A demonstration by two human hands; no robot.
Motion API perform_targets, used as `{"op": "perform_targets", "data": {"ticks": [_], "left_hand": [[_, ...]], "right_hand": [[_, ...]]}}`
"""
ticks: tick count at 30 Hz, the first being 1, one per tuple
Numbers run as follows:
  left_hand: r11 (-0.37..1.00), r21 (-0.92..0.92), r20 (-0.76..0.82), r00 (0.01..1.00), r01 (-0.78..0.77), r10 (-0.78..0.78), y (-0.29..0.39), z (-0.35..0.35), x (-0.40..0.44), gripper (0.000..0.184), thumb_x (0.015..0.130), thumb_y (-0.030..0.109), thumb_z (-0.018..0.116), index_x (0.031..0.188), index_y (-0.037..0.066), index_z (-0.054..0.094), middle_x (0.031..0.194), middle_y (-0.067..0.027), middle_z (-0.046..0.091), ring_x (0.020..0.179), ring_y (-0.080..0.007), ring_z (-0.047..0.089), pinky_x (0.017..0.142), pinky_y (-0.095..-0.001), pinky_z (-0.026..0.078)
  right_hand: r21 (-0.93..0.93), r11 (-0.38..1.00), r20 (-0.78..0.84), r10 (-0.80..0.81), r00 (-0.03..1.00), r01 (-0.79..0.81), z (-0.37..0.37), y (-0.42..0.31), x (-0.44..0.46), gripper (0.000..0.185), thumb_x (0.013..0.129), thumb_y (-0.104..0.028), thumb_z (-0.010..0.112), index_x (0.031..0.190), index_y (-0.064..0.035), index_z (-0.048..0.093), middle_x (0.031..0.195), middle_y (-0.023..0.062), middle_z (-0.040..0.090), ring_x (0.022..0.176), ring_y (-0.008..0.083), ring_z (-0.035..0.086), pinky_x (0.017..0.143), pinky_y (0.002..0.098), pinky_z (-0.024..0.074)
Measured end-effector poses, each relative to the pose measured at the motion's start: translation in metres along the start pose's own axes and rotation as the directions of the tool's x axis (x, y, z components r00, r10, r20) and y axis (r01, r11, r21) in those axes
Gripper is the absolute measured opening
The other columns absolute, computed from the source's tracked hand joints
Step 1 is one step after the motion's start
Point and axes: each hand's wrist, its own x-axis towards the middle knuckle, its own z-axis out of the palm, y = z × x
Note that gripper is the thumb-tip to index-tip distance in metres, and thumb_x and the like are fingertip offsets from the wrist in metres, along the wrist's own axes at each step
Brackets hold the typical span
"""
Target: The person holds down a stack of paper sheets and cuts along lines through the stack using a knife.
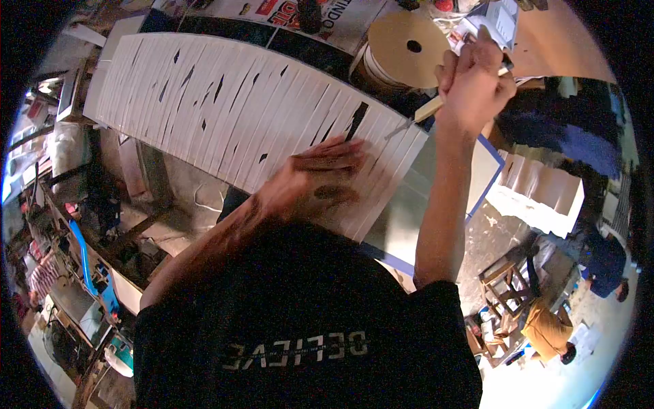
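My left hand [330,178] lies with its fingers stretched out on a long row of narrow white strips [225,102], which sit side by side with dark gaps here and there. Its fingertips are near the right end of the row. My right hand [473,88] is closed around a slim tool with a pale yellowish handle [429,109]. A thin metal tip [398,130] points down-left at the last strips; whether it touches them I cannot tell. Beyond the row's right end shows a smooth greyish-green board [415,198] with a blue edge.
A cardboard-sided spool [409,44] of white band stands behind the strips. A printed banner [293,13] lies at the back. White corrugated sheets [538,194] are at right. Two people, one in a yellow shirt [547,332], one in dark clothes [603,264], are at lower right.
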Motion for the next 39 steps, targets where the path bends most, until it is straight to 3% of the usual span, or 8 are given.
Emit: {"op": "perform_targets", "data": {"ticks": [6,20,22,25,27,31,33,39], "left_hand": [[0.866,0.475,0.055,0.987,-0.158,0.150,0.020,-0.013,0.010,0.046,0.075,0.026,0.085,0.114,0.005,0.072,0.134,-0.0102,0.063,0.137,-0.0262,0.049,0.117,-0.0393,0.037],[0.881,0.453,0.046,0.990,-0.139,0.132,0.015,-0.014,0.010,0.051,0.075,0.029,0.085,0.117,0.003,0.071,0.136,-0.0118,0.061,0.137,-0.0267,0.048,0.116,-0.0393,0.038],[0.905,0.411,0.014,0.994,-0.107,0.111,0.019,-0.014,0.012,0.052,0.075,0.029,0.085,0.119,0.004,0.070,0.137,-0.0118,0.061,0.138,-0.0266,0.047,0.116,-0.0398,0.038],[0.887,0.426,0.053,0.984,-0.177,0.171,0.016,-0.014,0.015,0.056,0.077,0.031,0.082,0.125,0.006,0.067,0.141,-0.0102,0.058,0.140,-0.0270,0.044,0.119,-0.0410,0.034],[0.790,0.549,0.159,0.962,-0.272,0.220,0.017,-0.015,0.019,0.059,0.078,0.034,0.079,0.129,0.007,0.064,0.144,-0.0074,0.055,0.143,-0.0267,0.040,0.120,-0.0445,0.031],[0.729,0.620,0.237,0.955,-0.292,0.181,0.027,-0.010,0.015,0.058,0.079,0.034,0.077,0.129,0.007,0.064,0.147,-0.0045,0.053,0.144,-0.0274,0.039,0.119,-0.0484,0.030],[0.732,0.606,0.232,0.950,-0.311,0.211,0.027,-0.011,0.019,0.056,0.079,0.032,0.078,0.128,0.007,0.065,0.148,-0.0033,0.052,0.144,-0.0285,0.039,0.118,-0.0515,0.030],[0.765,0.583,0.188,0.961,-0.274,0.201,0.032,-0.012,0.021,0.053,0.079,0.030,0.078,0.125,0.007,0.067,0.148,-0.0024,0.052,0.144,-0.0294,0.039,0.118,-0.0514,0.030]], "right_hand": [[-0.013,1.000,0.033,0.015,0.999,-0.015,0.005,0.009,-0.014,0.023,0.093,-0.022,0.061,0.084,-0.0015,0.058,0.054,-0.0011,0.033,0.040,0.0111,0.033,0.038,0.0277,0.0254],[-0.062,0.988,0.153,0.147,0.977,-0.139,-0.021,0.003,0.015,0.021,0.093,-0.018,0.057,0.078,-0.0044,0.055,0.055,-0.0010,0.036,0.040,0.0105,0.033,0.038,0.0278,0.0248],[-0.577,0.780,0.365,-0.018,0.931,0.241,-0.041,-0.016,0.010,0.028,0.095,-0.026,0.060,0.077,-0.0041,0.059,0.058,0.0003,0.045,0.046,0.0111,0.044,0.043,0.0271,0.0327],[-0.777,0.259,0.588,-0.026,0.808,0.574,-0.104,0.008,0.043,0.039,0.093,-0.043,0.066,0.082,-0.0051,0.066,0.064,0.0032,0.060,0.061,0.0178,0.061,0.059,0.0303,0.0477],[-0.957,0.013,0.278,0.319,0.906,0.290,-0.112,0.015,0.047,0.061,0.077,-0.060,0.076,0.094,-0.0024,0.069,0.080,0.0125,0.070,0.078,0.0281,0.068,0.074,0.0363,0.0525],[-0.861,0.141,0.506,0.331,0.796,0.489,-0.103,0.020,0.059,0.093,0.055,-0.073,0.082,0.107,0.0023,0.068,0.103,0.0227,0.071,0.098,0.0350,0.068,0.088,0.0396,0.0517],[-0.804,0.159,0.541,0.592,0.597,0.572,-0.092,0.023,0.086,0.109,0.045,-0.077,0.084,0.115,0.0054,0.066,0.116,0.0272,0.067,0.107,0.0347,0.066,0.094,0.0400,0.0505],[-0.808,0.380,0.545,0.772,0.327,0.450,-0.104,0.040,0.123,0.116,0.052,-0.076,0.083,0.135,0.0000,0.055,0.129,0.0189,0.063,0.120,0.0312,0.060,0.104,0.0350,0.0460]]}}
